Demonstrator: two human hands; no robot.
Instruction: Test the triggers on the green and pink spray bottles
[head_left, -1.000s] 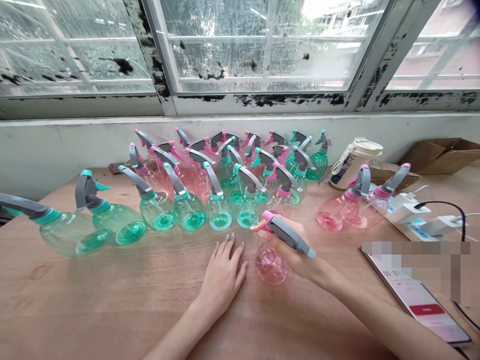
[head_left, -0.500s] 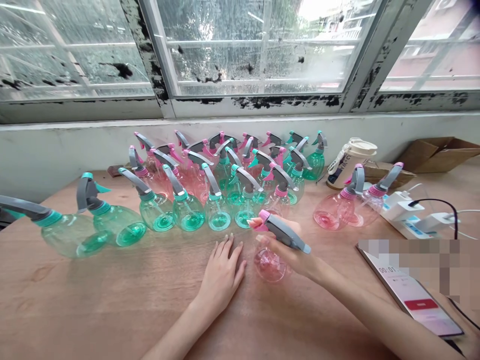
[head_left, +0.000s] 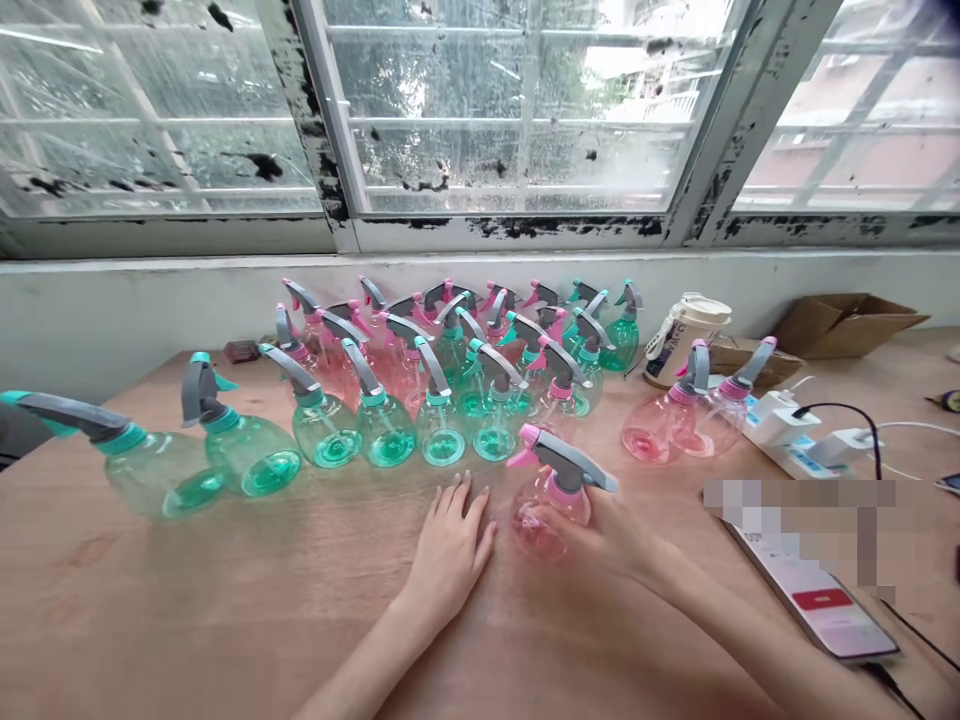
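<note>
While the left hand (head_left: 450, 540) lies palm down on the table (head_left: 247, 620), its fingers slightly parted and released, the right hand (head_left: 619, 540) grasps one pink bottle (head_left: 541, 495) by the body, fingers wrapped round from the right. Pink bottle: front of table, just right of the left hand; pink nozzle to the left, grey lever to the right; whether its base touches the table cannot be told. Green bottles (head_left: 386, 438): six, front row, left of and beyond the held one. Mixed bottles (head_left: 621, 345): pink and green, massed behind, toward the wall (head_left: 150, 310). Pink pair (head_left: 649, 430): right, overlapping in view. Also: cup (head_left: 686, 345); open box (head_left: 847, 328); power strip (head_left: 795, 455), white plugs fitted; phone (head_left: 844, 625), face up, far right, partly pixelated.
</note>
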